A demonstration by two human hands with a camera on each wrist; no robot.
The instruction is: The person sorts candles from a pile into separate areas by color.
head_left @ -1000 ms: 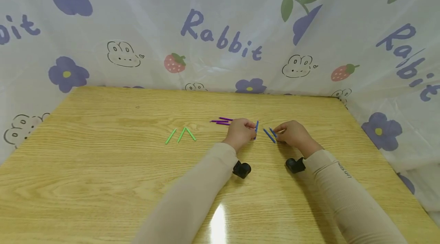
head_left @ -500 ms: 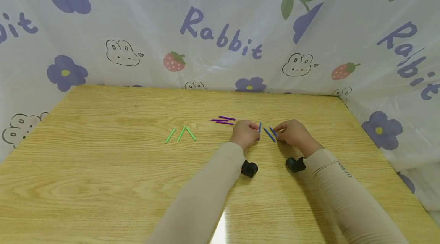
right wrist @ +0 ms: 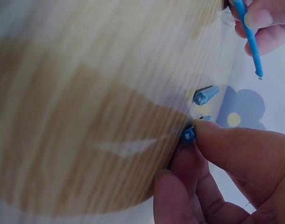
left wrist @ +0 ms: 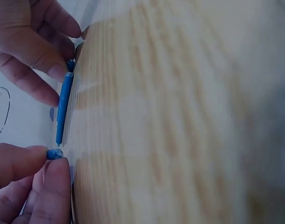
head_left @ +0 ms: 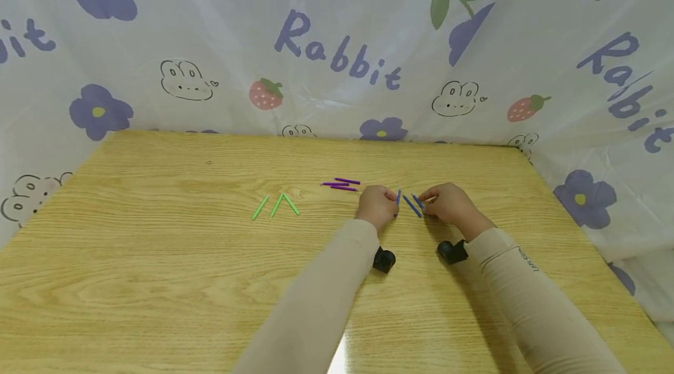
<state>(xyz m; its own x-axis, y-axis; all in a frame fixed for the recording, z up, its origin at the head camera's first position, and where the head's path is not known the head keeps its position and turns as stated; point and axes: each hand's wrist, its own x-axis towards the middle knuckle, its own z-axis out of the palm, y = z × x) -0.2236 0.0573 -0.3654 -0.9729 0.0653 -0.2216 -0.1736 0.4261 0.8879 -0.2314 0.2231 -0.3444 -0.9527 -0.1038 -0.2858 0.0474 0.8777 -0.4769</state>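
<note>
My left hand (head_left: 377, 207) pinches a slim blue candle (head_left: 398, 201) between thumb and fingers; it is raised and tilted, its thin tip visible in the right wrist view. To its right, a second blue candle (head_left: 412, 206) lies slanted on the table, touched by neither hand. My right hand (head_left: 447, 204) pinches a third blue candle (right wrist: 188, 135), low against the wood, with thumb and fingertips; part of it is hidden by the fingers. In the left wrist view, the middle candle (left wrist: 64, 107) lies between both hands.
Several purple candles (head_left: 344, 188) lie close together behind my left hand. Farther left are three green candles (head_left: 277, 206), two of them meeting at their top ends. Black wrist mounts (head_left: 384, 260) sit under the sleeves. A printed curtain (head_left: 337, 40) hangs behind the wooden table (head_left: 158, 280).
My left hand has shifted a little to the right with its blue candle, nearer the middle one, uncovering the purple candles. The right hand stays in place.
</note>
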